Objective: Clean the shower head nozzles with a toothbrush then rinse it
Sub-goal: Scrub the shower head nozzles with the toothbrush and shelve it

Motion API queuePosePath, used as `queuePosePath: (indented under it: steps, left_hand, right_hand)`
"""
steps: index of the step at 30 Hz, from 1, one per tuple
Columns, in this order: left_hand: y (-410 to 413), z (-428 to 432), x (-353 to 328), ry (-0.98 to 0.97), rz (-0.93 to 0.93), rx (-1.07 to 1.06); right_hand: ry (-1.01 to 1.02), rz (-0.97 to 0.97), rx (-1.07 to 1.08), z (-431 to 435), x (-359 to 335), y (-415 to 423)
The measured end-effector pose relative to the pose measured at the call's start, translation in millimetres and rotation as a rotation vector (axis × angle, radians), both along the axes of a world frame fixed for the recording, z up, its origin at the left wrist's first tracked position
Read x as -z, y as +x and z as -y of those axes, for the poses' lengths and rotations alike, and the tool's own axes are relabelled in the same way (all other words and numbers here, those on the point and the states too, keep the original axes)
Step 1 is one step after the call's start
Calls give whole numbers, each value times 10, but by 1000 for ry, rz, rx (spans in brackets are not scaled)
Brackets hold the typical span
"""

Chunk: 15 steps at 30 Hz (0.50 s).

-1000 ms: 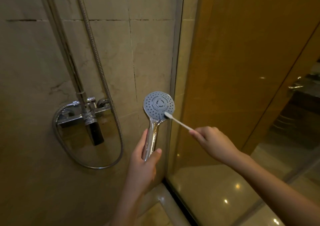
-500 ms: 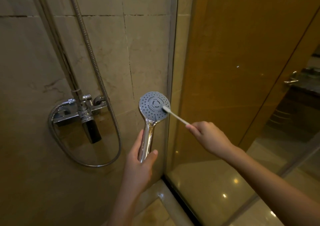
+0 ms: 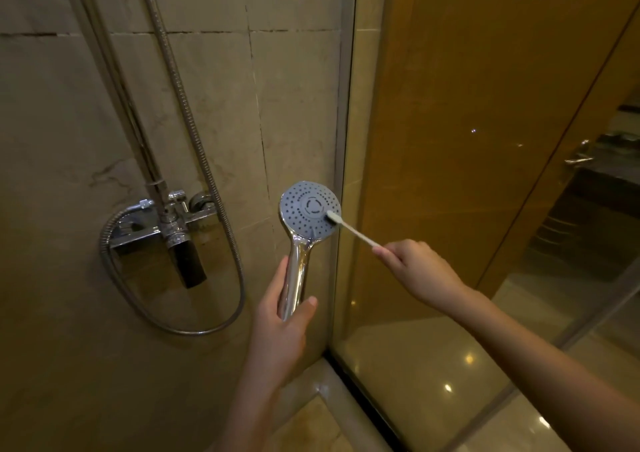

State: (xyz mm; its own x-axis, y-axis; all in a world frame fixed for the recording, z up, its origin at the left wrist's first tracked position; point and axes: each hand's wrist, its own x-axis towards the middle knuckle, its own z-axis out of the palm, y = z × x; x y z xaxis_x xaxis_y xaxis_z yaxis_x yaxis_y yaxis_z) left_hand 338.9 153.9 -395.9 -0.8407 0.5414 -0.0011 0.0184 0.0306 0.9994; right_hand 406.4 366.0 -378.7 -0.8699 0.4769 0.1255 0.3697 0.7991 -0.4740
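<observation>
Scrubbing is in hand: the left hand (image 3: 280,316) grips the shower head (image 3: 309,209) by its handle; the right hand (image 3: 417,269) pinches the toothbrush (image 3: 349,228), bristles on the face's right edge. Next: brush the remaining nozzles, then rinse.

The left hand (image 3: 280,327) is gripping the chrome handle of the round grey-faced shower head (image 3: 309,209), holding it upright. The right hand (image 3: 420,271) is pinching a thin white toothbrush (image 3: 349,229), its bristles touching the face's right edge, near the glass partition (image 3: 450,174).
</observation>
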Motion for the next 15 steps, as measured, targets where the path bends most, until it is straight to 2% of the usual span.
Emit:
queuePosePath:
  steps: [3,5,7,10,15]
  left_hand:
    - [37,9,-42,-3,-62,-9]
    - [39,37,-76,5,-85,-15]
    - [15,55,-56,-14,-78,-14]
    - [58,44,-61,-38,-83,-16]
    - [71,43,-53,-41,-66,-30]
  right_hand:
    - [-65,-47,5,-50,-10,-9]
    - [-47,-1,-41,37,66,-17]
    - [-15,28,-52,54,78,-26]
    - [-43,-28,2,-49,3,-33]
    - [-9,8,-58,22,63,-15]
